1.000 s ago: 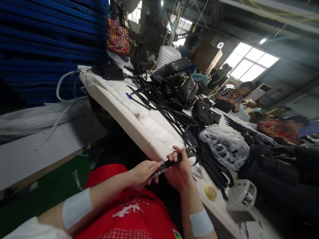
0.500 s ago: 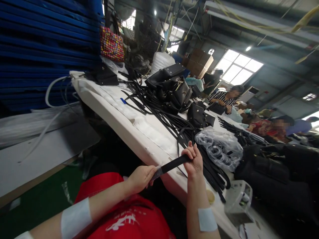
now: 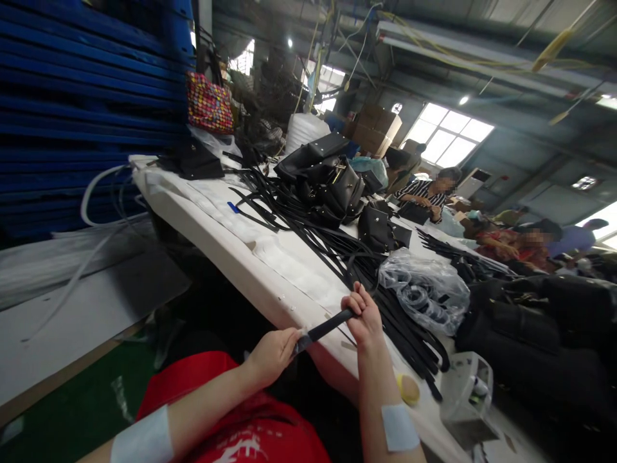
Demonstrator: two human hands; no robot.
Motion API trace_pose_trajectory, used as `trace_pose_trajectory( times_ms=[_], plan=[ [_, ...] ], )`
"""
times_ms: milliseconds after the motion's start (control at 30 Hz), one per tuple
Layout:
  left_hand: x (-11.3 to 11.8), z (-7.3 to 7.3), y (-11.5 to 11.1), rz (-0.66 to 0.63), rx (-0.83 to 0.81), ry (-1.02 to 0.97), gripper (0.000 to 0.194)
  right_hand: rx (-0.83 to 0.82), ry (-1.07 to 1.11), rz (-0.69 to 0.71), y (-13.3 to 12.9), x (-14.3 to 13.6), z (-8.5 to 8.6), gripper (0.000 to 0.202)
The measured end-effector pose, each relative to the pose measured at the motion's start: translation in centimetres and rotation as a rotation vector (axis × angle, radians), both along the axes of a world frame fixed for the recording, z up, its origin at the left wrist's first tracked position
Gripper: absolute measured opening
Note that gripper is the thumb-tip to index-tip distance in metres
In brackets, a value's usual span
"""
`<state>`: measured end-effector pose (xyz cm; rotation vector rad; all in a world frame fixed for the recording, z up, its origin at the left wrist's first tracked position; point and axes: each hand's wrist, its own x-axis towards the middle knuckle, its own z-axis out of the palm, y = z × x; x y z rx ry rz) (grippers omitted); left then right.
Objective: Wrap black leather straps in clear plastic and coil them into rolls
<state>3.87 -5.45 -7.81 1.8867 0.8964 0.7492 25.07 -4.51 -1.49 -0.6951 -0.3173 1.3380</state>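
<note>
Two hands share one flat, smooth black strap (image 3: pixel 330 326), which slants across the near edge of the long white table (image 3: pixel 207 239), in front of your body. Your left hand (image 3: pixel 272 357) is closed on the lower end, where a bit of clear, wrinkled plastic film (image 3: pixel 303 341) shows; how far that film reaches under your fingers cannot be told. Your right hand (image 3: pixel 364 316) has its fingers curled round the upper end. To handle it well, hold the stretch between your hands straight and untwisted, and press the film evenly with your left fingertips, without digging nails into the smooth face. A light, steady pull from the right should be enough. Mind the heap of long black straps (image 3: pixel 402 331) beside your right hand, since a loose end could snag there.
</note>
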Motion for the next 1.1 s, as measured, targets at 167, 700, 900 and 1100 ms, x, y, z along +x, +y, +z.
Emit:
trace_pose_trajectory(
  times_ms=[167,700,900,1100],
  plan=[
    [0.6,0.5,-0.2,-0.050,-0.167,-0.033,0.049,0.033,-0.026,-0.035,0.3,-1.3,-0.7,0.018],
    [-2.9,-1.8,-1.5,-0.012,-0.197,-0.054,0.057,0.148,0.028,0.023,0.7,-0.3,1.1,0.018],
    [0.0,2.1,-0.2,0.024,-0.150,-0.166,0.055,0.160,0.060,0.031,1.0,-5.6,1.8,0.019],
    [0.1,2.4,-0.1,0.201,0.096,-0.178,0.050,0.148,-0.020,0.114,0.3,-6.6,3.1,0.017]
  ],
)
